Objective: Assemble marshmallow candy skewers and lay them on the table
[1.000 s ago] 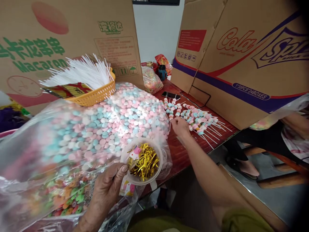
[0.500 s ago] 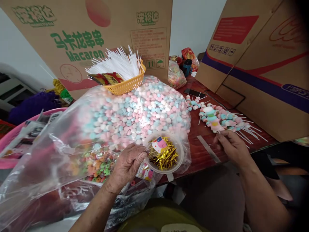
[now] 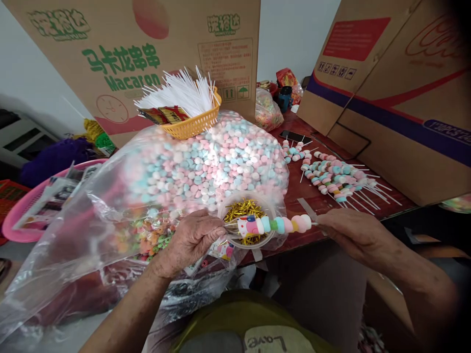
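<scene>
My left hand (image 3: 189, 240) is closed, thumb against fingers, on one end of a small clear bag with a pink and white print (image 3: 246, 225). At the other side, the fingertips of my right hand (image 3: 353, 235) pinch the stick of a candy skewer (image 3: 283, 224) threaded with pink, blue, white and green pieces. The skewer lies level, its far end at the printed bag; I cannot tell how far inside it reaches. Below them stands a round clear tub (image 3: 271, 203) of gold twist ties (image 3: 239, 211). Several finished-looking skewers (image 3: 336, 179) lie piled on the right.
A big clear sack of pastel candies (image 3: 206, 169) covers the table's middle, with an orange basket (image 3: 195, 125) of white sticks on it. Loose candy rings (image 3: 154, 238) lie under plastic. Cardboard boxes (image 3: 121, 29) stand behind and right (image 3: 390, 113). A pink basket (image 3: 22, 230) is at left.
My right hand has lifted a skewer from the pile and brought it left, over the tub, to the printed bag. My left hand has stayed near the tub, still holding the bag.
</scene>
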`<state>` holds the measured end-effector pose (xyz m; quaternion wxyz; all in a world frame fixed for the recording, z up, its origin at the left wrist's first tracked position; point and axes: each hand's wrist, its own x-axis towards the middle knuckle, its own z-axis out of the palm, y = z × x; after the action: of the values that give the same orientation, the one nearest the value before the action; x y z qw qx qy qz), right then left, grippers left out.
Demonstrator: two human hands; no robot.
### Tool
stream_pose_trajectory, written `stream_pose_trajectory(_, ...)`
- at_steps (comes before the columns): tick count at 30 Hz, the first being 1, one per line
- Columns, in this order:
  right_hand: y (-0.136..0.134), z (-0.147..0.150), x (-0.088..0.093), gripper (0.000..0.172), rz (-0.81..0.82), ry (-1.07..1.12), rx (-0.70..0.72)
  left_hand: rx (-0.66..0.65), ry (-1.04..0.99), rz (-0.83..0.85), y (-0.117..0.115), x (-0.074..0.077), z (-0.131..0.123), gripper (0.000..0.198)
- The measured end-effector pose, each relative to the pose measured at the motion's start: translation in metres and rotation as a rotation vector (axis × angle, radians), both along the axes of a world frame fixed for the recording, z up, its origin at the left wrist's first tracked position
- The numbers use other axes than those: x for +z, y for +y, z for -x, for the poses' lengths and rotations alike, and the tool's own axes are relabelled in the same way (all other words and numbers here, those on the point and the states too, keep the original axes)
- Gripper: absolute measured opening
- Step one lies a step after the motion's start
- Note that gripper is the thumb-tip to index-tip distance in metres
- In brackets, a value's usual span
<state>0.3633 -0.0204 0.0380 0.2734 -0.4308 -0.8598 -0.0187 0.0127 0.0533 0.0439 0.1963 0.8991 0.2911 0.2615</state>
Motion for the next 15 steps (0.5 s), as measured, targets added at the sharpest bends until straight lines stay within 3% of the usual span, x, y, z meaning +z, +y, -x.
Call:
stream_pose_trajectory(6, 0.001, 0.011, 0.011, 0.023, 0.071, -0.043, 0.034, -0.137, 0.083, -0.03, 0.001, 0.003, -0.015, 0.031)
stream_pose_trajectory(11, 0.01, 0.019, 0.006, 0.021, 0.109, -0.043, 0.002, -0.112, 0.158, -0.074, 0.009, 0.0, -0.02, 0.035)
stream_pose_trajectory(15, 0.011, 0.026, 0.006, 0.021, 0.143, -0.03, 0.008, -0.049, 0.312, -0.007, 0.006, 0.002, -0.03, 0.047)
